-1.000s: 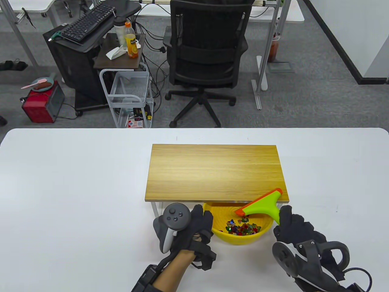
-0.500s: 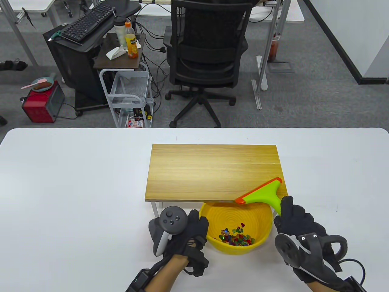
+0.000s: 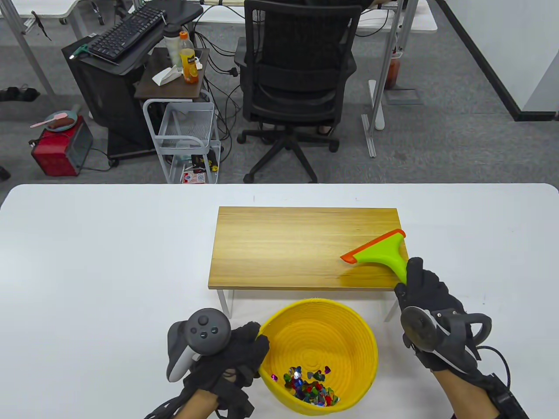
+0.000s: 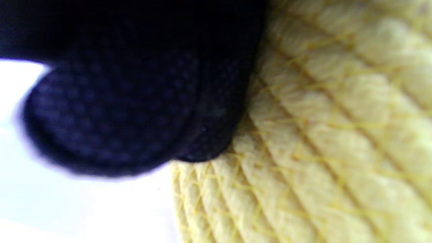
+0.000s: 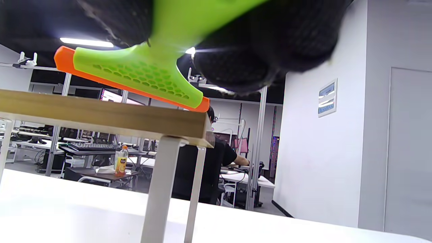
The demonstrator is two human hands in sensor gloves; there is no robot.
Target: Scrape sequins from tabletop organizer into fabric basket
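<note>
A black office chair (image 3: pixel 299 83) stands on grey carpet (image 3: pixel 436 131) beside a wire cart (image 3: pixel 185 135) and a keyboard (image 3: pixel 126 32).

Beyond the white table (image 3: pixel 109 262) a black office chair (image 3: pixel 297 83) stands on grey carpet; left of it, a wire cart (image 3: pixel 185 135), an orange drink bottle (image 3: pixel 188 59), a black keyboard (image 3: pixel 126 32) and a red box (image 3: pixel 61 146)

Coiled yellow rope basket (image 3: pixel 362 345), glossy sequins (image 3: pixel 311 386), smooth wood organizer (image 3: pixel 288 244), matt plastic scraper (image 3: pixel 380 255)
</note>
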